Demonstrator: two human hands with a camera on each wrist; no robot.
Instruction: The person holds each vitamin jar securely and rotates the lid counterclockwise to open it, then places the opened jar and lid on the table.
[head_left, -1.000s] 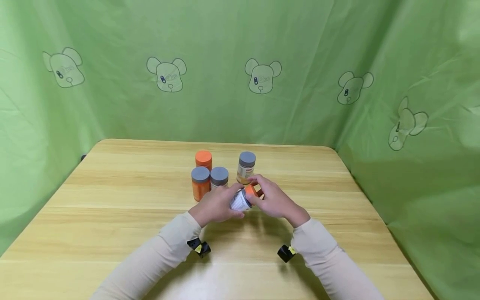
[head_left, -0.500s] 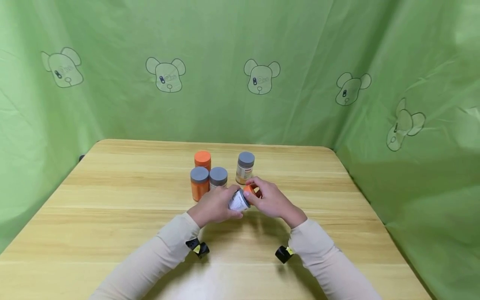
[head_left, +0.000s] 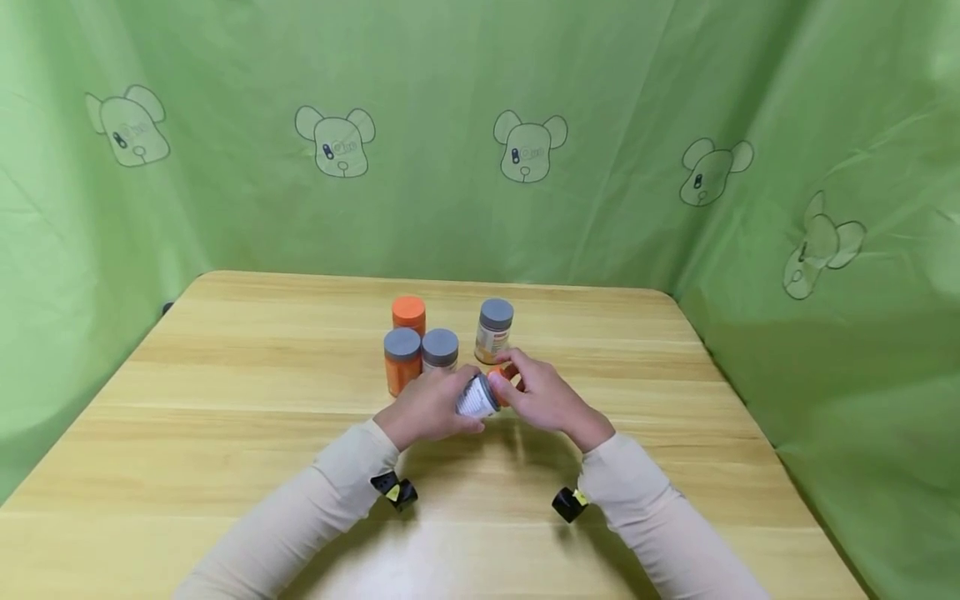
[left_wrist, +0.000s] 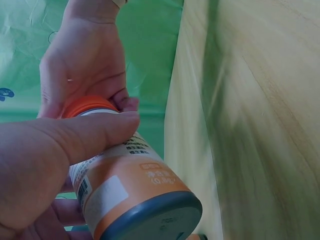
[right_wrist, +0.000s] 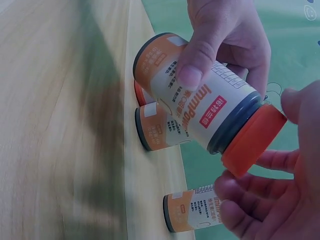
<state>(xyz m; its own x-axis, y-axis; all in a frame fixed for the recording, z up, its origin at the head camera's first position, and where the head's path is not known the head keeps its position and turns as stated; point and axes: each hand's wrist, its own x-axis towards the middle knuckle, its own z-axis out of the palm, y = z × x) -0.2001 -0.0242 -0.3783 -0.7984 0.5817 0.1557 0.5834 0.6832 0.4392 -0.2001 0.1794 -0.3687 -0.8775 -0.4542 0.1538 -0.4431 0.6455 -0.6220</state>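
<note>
My left hand (head_left: 427, 408) grips a supplement jar (head_left: 477, 400), its thumb across the white and orange label. The jar tilts over the table, its dark base (left_wrist: 160, 220) low in the left wrist view and its orange lid (right_wrist: 255, 140) pointing toward my right hand (head_left: 546, 398). With thumb and curled fingers, the right hand holds the lid at its edge. The lid sits on the jar's dark neck (right_wrist: 235, 122). In the head view the right fingers cover part of it.
Left of the hands stand an orange jar with a grey lid (head_left: 402, 367), a grey-lidded jar (head_left: 439, 348) and an orange-lidded jar (head_left: 408, 312). Another grey-lidded jar (head_left: 493, 333) stands just beyond the right fingers. A green curtain (head_left: 435, 225) hangs behind the wooden table (head_left: 225, 467).
My right fingers have shifted slightly around the orange lid, and less of it shows in the head view. The left hand keeps its grip on the jar. The standing jars remain in place.
</note>
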